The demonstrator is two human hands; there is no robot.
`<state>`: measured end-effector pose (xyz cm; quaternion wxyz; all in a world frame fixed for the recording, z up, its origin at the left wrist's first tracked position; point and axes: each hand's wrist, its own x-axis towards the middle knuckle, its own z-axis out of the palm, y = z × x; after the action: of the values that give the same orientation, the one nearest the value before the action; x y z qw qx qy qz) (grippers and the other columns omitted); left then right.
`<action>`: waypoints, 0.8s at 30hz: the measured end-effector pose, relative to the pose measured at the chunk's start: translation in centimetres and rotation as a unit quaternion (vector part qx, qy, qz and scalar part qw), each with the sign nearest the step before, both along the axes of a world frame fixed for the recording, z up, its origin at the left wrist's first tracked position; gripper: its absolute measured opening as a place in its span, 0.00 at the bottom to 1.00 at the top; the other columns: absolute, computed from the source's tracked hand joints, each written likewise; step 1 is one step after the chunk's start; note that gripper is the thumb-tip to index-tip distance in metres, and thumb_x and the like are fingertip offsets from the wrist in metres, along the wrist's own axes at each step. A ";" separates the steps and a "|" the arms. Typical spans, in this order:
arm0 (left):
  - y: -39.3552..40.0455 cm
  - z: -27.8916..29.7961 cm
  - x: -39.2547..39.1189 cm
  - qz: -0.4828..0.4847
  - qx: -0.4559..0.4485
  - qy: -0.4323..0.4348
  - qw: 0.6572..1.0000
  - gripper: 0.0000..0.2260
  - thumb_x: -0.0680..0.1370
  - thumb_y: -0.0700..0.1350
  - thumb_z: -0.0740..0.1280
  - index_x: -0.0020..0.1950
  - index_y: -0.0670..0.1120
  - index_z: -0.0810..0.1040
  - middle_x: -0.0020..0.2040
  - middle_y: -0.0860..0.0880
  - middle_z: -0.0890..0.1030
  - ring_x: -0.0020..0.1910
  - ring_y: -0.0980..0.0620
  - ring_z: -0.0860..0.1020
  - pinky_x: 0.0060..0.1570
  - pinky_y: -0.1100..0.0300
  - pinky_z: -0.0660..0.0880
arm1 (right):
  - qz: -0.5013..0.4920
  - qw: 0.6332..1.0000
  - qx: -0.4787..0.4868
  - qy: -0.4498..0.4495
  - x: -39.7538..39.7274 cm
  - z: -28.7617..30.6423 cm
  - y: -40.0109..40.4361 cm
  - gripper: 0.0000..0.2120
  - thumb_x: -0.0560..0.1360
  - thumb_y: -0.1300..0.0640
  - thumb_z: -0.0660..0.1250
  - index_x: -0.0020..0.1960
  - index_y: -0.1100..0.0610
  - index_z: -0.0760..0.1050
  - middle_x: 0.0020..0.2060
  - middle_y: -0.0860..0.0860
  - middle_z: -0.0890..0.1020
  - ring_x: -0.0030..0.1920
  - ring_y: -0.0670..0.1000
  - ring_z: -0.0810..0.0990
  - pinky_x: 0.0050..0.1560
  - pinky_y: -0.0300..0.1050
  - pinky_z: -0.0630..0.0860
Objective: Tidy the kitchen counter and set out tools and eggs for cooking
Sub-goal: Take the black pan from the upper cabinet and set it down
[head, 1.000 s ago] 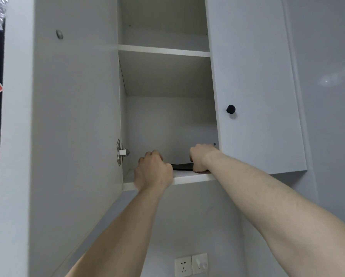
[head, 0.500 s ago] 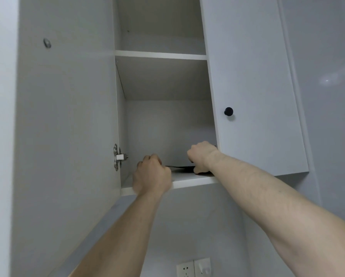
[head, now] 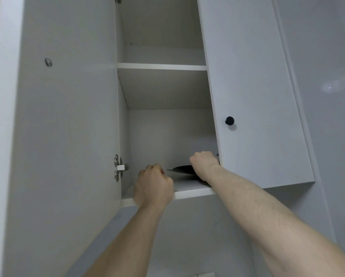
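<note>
- Both arms reach up into an open white wall cabinet [head: 161, 136], seen from below by the head camera.
- The left hand [head: 153, 186] is at the front edge of the bottom shelf [head: 193, 191]; its fingers are curled over into a fist shape, knuckles toward the camera. Whether it grips anything cannot be told, as the palm side is hidden.
- The right hand [head: 204, 163] is further in, at the right of the shelf beside the closed door [head: 253, 96]; its fingers are bent over the right end of a dark flat object [head: 181, 169] and appear to hold it.
- The dark object lies low over the bottom shelf, between the two hands, its pointed left end close to the left hand; what it is cannot be told.
- The left door [head: 67, 126] stands swung open, with a metal hinge [head: 118, 167] on its inner edge.
- The closed right door carries a black knob [head: 229, 120].
- An upper shelf [head: 161, 66] divides the cabinet above the hands.
</note>
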<state>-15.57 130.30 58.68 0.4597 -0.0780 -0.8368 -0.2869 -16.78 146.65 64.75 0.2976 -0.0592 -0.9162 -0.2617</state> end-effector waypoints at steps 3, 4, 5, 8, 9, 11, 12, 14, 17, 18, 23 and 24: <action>0.0 -0.1 0.0 0.003 0.001 0.002 1.000 0.10 0.77 0.43 0.59 0.50 0.51 0.80 0.52 0.51 0.81 0.53 0.46 0.76 0.42 0.55 0.70 | 0.024 0.999 -0.020 0.038 0.3 0.8 -0.3 0.12 0.75 0.70 0.63 0.54 0.60 0.80 0.52 0.56 0.84 0.52 0.60 0.84 0.42 0.48 0.73; 0.1 -0.2 0.1 0.003 0.004 0.001 1.000 0.10 0.77 0.43 0.59 0.49 0.51 0.80 0.52 0.51 0.80 0.53 0.46 0.76 0.41 0.55 0.70 | 0.033 0.998 -0.028 0.055 0.6 1.2 -0.4 0.13 0.75 0.70 0.62 0.54 0.60 0.80 0.51 0.57 0.84 0.52 0.61 0.83 0.42 0.48 0.73; 0.1 -0.2 0.1 0.003 0.006 0.001 1.000 0.10 0.77 0.43 0.59 0.49 0.51 0.80 0.51 0.51 0.80 0.53 0.47 0.76 0.41 0.55 0.70 | 0.045 0.996 -0.038 0.074 0.8 1.7 -0.6 0.13 0.75 0.70 0.62 0.53 0.60 0.80 0.51 0.57 0.84 0.51 0.61 0.83 0.42 0.48 0.73; 0.0 -0.3 0.2 0.006 0.004 0.004 1.000 0.10 0.77 0.43 0.59 0.49 0.50 0.80 0.51 0.51 0.80 0.52 0.47 0.76 0.40 0.55 0.69 | 0.079 0.984 -0.090 0.132 1.6 3.3 -1.0 0.10 0.75 0.68 0.64 0.51 0.59 0.81 0.48 0.57 0.84 0.49 0.62 0.83 0.40 0.48 0.72; 0.0 -0.3 0.2 0.005 0.003 0.003 1.000 0.10 0.77 0.43 0.59 0.49 0.50 0.80 0.51 0.51 0.80 0.52 0.47 0.76 0.40 0.56 0.68 | 0.091 0.977 -0.117 0.151 1.9 3.8 -1.1 0.08 0.76 0.67 0.65 0.51 0.59 0.81 0.47 0.57 0.84 0.48 0.61 0.83 0.40 0.48 0.72; 0.1 -0.3 0.4 0.006 0.004 -0.005 1.000 0.11 0.78 0.43 0.58 0.50 0.50 0.80 0.52 0.51 0.79 0.52 0.47 0.76 0.40 0.56 0.67 | 0.116 0.961 -0.173 0.184 2.4 4.6 -1.1 0.06 0.78 0.63 0.66 0.51 0.58 0.81 0.46 0.57 0.84 0.45 0.61 0.83 0.39 0.47 0.72; 0.1 -0.2 0.5 0.006 0.007 -0.007 1.000 0.11 0.78 0.43 0.58 0.50 0.50 0.80 0.52 0.51 0.79 0.52 0.47 0.76 0.40 0.56 0.67 | 0.128 0.951 -0.199 0.200 2.7 4.8 -1.1 0.05 0.79 0.61 0.66 0.51 0.58 0.81 0.45 0.57 0.84 0.43 0.60 0.82 0.38 0.47 0.71; 0.1 -0.2 0.6 0.007 0.009 -0.006 1.000 0.11 0.78 0.43 0.58 0.50 0.50 0.80 0.52 0.51 0.79 0.53 0.48 0.75 0.39 0.56 0.67 | 0.152 0.932 -0.239 0.226 3.1 5.2 -1.4 0.05 0.81 0.59 0.66 0.51 0.57 0.81 0.45 0.56 0.84 0.39 0.58 0.77 0.38 0.46 0.70; 0.1 -0.2 0.6 0.007 0.005 -0.005 1.000 0.11 0.78 0.42 0.58 0.51 0.49 0.80 0.51 0.51 0.79 0.53 0.48 0.75 0.39 0.56 0.67 | 0.182 0.903 -0.287 0.261 4.1 5.8 -2.1 0.05 0.81 0.58 0.65 0.51 0.56 0.81 0.45 0.55 0.83 0.38 0.55 0.73 0.39 0.45 0.68; 0.1 -0.3 0.7 0.006 0.007 -0.005 1.000 0.11 0.78 0.42 0.58 0.51 0.49 0.80 0.52 0.51 0.79 0.53 0.47 0.76 0.39 0.56 0.67 | 0.189 0.895 -0.301 0.270 4.4 5.9 -2.4 0.06 0.81 0.58 0.65 0.50 0.56 0.81 0.45 0.55 0.83 0.39 0.55 0.73 0.39 0.45 0.68; 0.0 -0.3 0.5 -0.008 0.012 -0.004 1.000 0.11 0.77 0.42 0.59 0.50 0.50 0.81 0.51 0.51 0.80 0.54 0.47 0.76 0.41 0.55 0.70 | 0.241 0.844 -0.370 0.303 6.5 7.6 -3.6 0.07 0.81 0.58 0.66 0.56 0.57 0.82 0.48 0.55 0.84 0.49 0.56 0.83 0.42 0.44 0.74; -0.1 -0.3 0.4 -0.015 0.017 -0.005 1.000 0.11 0.77 0.42 0.59 0.50 0.51 0.80 0.51 0.52 0.79 0.54 0.47 0.76 0.40 0.55 0.70 | 0.252 0.829 -0.391 0.311 7.0 8.0 -3.8 0.09 0.80 0.59 0.67 0.59 0.57 0.82 0.50 0.55 0.84 0.52 0.56 0.83 0.44 0.44 0.76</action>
<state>-15.19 130.24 58.38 0.4521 -0.0808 -0.8331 -0.3084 -9.83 142.84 72.75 0.5741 -0.0156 -0.7843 0.2345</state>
